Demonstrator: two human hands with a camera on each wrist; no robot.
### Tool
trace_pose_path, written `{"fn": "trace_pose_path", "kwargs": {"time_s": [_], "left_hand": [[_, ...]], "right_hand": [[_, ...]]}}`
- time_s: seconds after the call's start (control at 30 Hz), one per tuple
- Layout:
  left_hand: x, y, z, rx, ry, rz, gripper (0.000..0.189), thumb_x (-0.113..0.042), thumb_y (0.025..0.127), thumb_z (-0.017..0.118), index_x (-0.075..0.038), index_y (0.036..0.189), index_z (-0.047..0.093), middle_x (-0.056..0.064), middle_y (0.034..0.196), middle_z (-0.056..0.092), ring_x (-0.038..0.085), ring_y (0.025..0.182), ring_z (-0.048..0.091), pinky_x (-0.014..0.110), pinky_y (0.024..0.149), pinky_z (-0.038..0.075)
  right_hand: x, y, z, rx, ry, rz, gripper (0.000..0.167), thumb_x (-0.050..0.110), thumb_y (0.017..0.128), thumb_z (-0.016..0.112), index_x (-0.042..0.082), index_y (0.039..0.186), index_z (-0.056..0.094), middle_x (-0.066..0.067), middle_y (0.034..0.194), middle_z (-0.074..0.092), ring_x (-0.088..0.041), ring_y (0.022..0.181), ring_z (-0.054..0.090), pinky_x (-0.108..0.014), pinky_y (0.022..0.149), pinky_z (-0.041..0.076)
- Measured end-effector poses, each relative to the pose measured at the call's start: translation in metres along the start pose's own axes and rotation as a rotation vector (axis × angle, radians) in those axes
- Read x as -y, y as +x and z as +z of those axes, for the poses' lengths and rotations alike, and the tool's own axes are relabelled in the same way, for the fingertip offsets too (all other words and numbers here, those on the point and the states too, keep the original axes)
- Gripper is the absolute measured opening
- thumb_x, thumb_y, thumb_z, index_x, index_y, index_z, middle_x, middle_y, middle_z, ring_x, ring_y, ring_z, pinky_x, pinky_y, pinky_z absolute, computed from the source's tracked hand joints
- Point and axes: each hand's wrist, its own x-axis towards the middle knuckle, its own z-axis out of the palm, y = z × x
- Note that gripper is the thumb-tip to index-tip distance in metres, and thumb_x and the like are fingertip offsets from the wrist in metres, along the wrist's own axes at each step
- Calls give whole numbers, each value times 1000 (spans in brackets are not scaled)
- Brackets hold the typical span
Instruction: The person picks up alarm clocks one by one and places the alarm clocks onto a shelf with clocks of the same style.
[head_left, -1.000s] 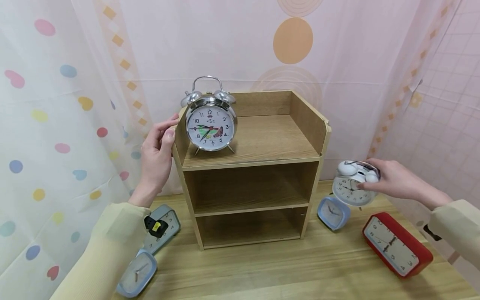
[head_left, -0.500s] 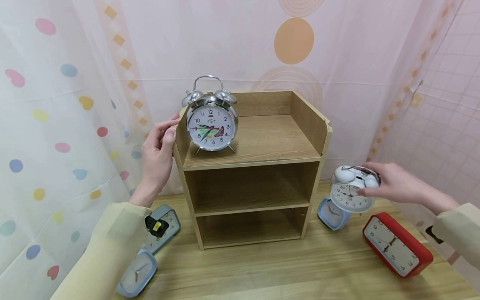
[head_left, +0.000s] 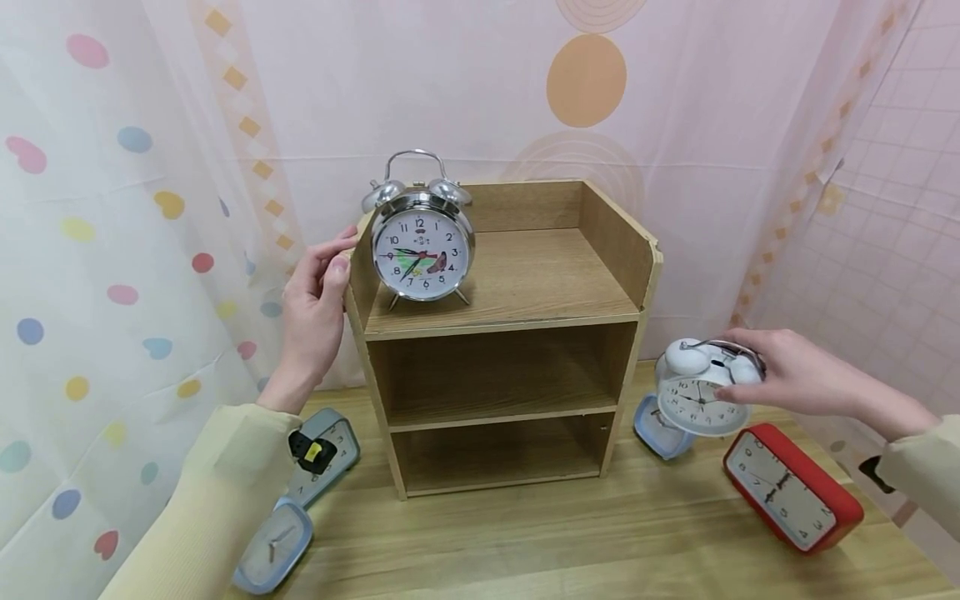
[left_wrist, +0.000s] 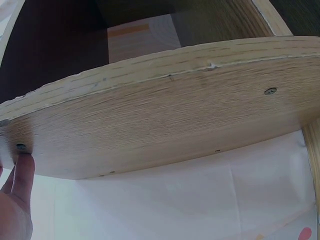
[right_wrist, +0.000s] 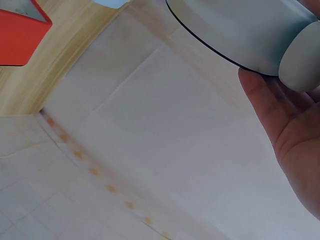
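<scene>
In the head view, my right hand [head_left: 783, 371] grips a white twin-bell alarm clock [head_left: 701, 404] by its side and top, thumb at the front rim. The clock is tilted, its bells and handle turned towards the head camera. It partly covers a small blue clock [head_left: 660, 433]. The right wrist view shows the white clock's body [right_wrist: 245, 35] against the fingers. My left hand [head_left: 311, 312] touches the outer left side of a wooden shelf [head_left: 502, 325], fingers fairly straight; the left wrist view shows a digit [left_wrist: 22, 177] against that panel. A silver twin-bell alarm clock [head_left: 422, 254] stands upright on the shelf's top left.
A red clock [head_left: 795, 487] lies tilted at the right of the wooden table [head_left: 525, 542]. Near my left forearm are a grey-green clock [head_left: 330, 450] and another blue clock [head_left: 276, 546]. Patterned curtains [head_left: 480, 92] hang behind and at the sides.
My right hand has moved down and slightly forward-left with the white alarm clock, which tips further and covers more of the blue clock. The left hand stays in place on the shelf.
</scene>
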Motion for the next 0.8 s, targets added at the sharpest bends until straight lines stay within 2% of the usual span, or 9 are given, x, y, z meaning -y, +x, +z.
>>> {"fn": "trace_pose_path", "kwargs": {"time_s": [0.47, 0.8], "left_hand": [[-3, -2, -1, 6, 10, -11, 36, -19, 110, 47, -5, 139, 62, 1, 157, 60, 13, 148, 54, 16, 115, 44], [-5, -2, -1, 17, 20, -19, 36, -21, 110, 47, -6, 139, 61, -1, 157, 60, 13, 148, 54, 17, 116, 43]], "right_hand": [[17, -5, -13, 42, 8, -13, 59, 27, 81, 90, 7, 132, 67, 5, 101, 75, 7, 79, 56, -19, 64, 50], [24, -7, -14, 15, 26, -90, 54, 23, 80, 91, 12, 127, 69, 11, 96, 72, 8, 78, 55, -19, 64, 49]]}}
